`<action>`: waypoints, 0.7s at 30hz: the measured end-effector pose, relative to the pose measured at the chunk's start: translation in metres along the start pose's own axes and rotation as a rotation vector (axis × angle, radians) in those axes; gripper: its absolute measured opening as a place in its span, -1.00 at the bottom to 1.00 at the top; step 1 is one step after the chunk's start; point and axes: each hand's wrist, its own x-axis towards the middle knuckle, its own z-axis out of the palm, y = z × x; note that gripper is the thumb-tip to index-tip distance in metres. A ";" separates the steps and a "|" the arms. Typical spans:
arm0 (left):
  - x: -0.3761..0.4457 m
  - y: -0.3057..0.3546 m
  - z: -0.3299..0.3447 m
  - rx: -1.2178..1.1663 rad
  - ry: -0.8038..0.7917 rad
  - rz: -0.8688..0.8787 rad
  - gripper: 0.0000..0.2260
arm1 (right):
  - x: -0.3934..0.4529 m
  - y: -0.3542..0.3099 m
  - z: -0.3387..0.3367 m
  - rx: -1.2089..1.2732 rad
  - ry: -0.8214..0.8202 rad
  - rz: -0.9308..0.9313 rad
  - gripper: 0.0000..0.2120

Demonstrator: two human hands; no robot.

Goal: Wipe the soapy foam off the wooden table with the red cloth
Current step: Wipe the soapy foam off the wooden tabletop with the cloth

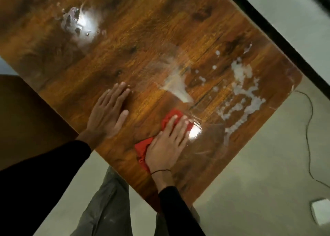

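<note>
That wooden table point(160, 30) is seriously glossy, with warm grain showing and lamp glare bouncing off the wet, smeared patches. The foam point(244, 96) looks white and bubbly. The red cloth point(142, 148) is soft, matt fabric, and the floor point(250, 182) looks smooth and pale.

Bare wooden table point(142, 30) lies open ahead of red cloth point(171, 118); only foam point(244, 96) to its right, left hand point(109, 110) flat beside.
</note>
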 end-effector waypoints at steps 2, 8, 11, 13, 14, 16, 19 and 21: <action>-0.024 0.031 0.004 -0.048 0.043 -0.221 -0.36 | 0.010 0.002 -0.002 0.008 -0.042 -0.244 -0.33; -0.085 0.136 0.051 -0.167 0.117 -0.535 -0.40 | 0.098 0.016 -0.029 -0.127 -0.149 -0.632 -0.32; -0.087 0.139 0.062 -0.112 0.128 -0.569 -0.38 | 0.133 0.043 -0.042 -0.172 -0.140 -0.713 -0.30; -0.087 0.135 0.063 -0.107 0.131 -0.552 -0.35 | 0.145 0.064 -0.048 -0.179 -0.145 -0.718 -0.31; -0.088 0.134 0.063 -0.109 0.140 -0.549 -0.34 | 0.145 0.074 -0.049 -0.177 -0.131 -0.695 -0.31; -0.088 0.134 0.065 -0.107 0.159 -0.546 -0.32 | 0.134 0.093 -0.052 -0.189 -0.082 -0.620 -0.33; -0.087 0.133 0.066 -0.112 0.168 -0.540 -0.29 | 0.100 0.115 -0.051 -0.200 -0.053 -0.574 -0.32; -0.087 0.131 0.068 -0.106 0.178 -0.532 -0.29 | 0.074 0.122 -0.048 -0.223 -0.083 -0.639 -0.30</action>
